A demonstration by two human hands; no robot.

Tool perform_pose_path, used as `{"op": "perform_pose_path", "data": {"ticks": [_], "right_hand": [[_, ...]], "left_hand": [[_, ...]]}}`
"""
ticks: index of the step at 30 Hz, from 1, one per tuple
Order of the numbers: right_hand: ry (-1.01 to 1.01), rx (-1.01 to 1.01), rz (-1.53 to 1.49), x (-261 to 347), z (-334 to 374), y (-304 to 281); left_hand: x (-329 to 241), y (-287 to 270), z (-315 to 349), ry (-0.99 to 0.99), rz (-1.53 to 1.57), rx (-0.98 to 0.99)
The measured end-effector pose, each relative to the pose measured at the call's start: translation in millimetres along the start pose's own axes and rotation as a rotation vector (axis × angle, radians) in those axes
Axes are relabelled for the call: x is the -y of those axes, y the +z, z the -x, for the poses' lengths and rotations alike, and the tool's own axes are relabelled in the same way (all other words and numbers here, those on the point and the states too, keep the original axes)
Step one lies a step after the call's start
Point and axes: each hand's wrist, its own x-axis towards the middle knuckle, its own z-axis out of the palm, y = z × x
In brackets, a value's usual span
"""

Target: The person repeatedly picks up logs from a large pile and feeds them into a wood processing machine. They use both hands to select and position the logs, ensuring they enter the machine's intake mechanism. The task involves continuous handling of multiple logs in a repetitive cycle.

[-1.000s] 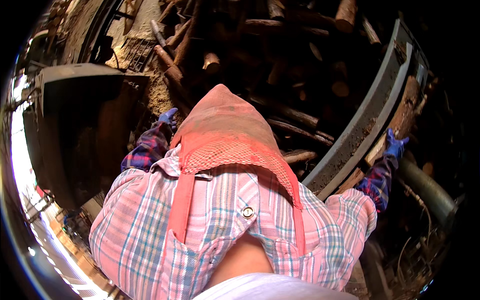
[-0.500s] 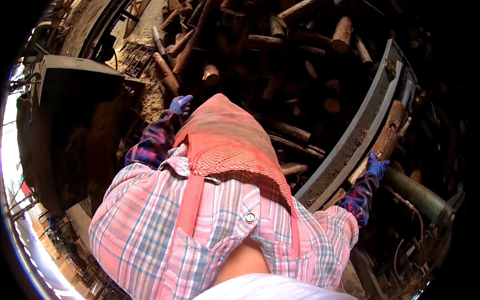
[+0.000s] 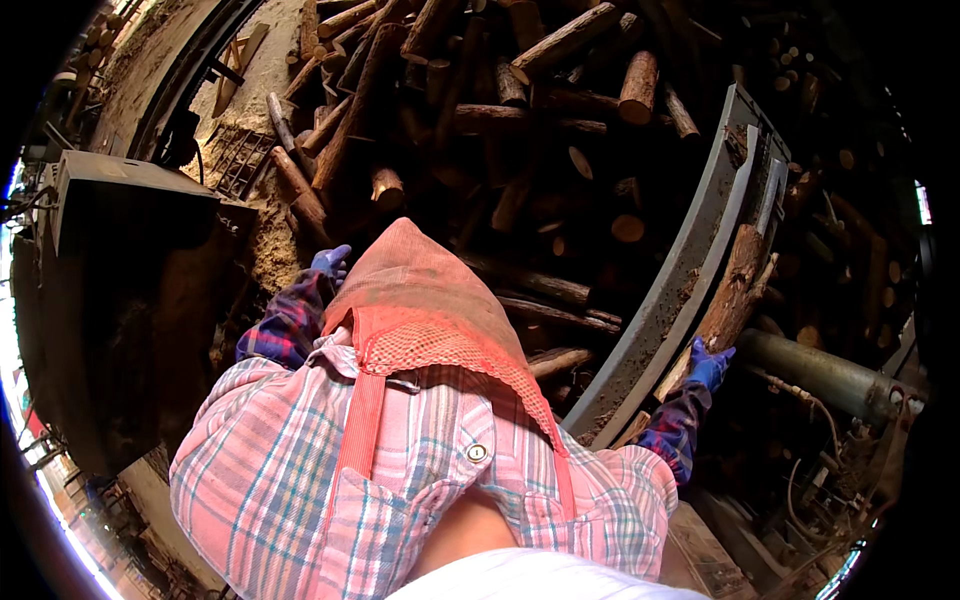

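Note:
My left hand (image 3: 331,262), in a purple-blue glove, reaches forward past the left side of the orange-red mesh cloth (image 3: 425,290) hanging before my chest. Its fingers are partly stretched out, and I see nothing held in them. On the right, my right hand (image 3: 711,364), in the same kind of glove, rests against the lower part of a rough-barked log (image 3: 738,275). Its fingers are spread, with the thumb apart. That log lies along the right side of a long grey metal trough (image 3: 672,290). The palm's contact with the bark is hidden.
A heap of cut logs (image 3: 565,40) fills the dark area ahead. A large dark machine housing (image 3: 140,172) stands at my left, near sawdust (image 3: 275,240). A thick metal cylinder (image 3: 815,375) with hoses lies right of my right hand.
The whole view has shifted, so most things now appear farther left and lower. Both hands keep nearly the same places relative to the log and the cloth.

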Motion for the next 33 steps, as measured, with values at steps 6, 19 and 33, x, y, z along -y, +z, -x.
{"op": "perform_pose_path", "data": {"ticks": [6,19,33], "right_hand": [[0.038,-0.008,0.04,-17,21,0],[-0.171,0.354,-1.091,397,111,192],[-0.133,0.238,-1.198,783,-10,382]], "left_hand": [[-31,27,5,-0.065,-0.048,-0.092],[-105,23,-95,-0.145,0.202,0.28],[-60,-89,-102,-0.502,0.381,-0.069]]}}
